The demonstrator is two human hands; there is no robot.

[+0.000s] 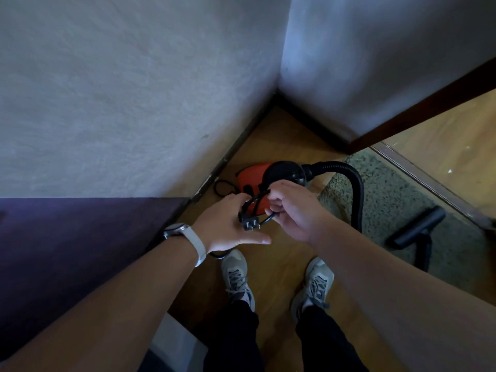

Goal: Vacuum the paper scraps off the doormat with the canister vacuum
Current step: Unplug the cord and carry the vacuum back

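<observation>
my right hand (292,210) pinches a loop of the cord (264,220) in its fingers. my left hand (228,226) keeps its fingers straight, thumb spread, carrying the plug (251,224). i judge i'm freeing it to plug in. the red vacuum (255,173) sits on the wood floor (279,264) in the wall corner, its nozzle (416,226) on the doormat (389,189).
</observation>
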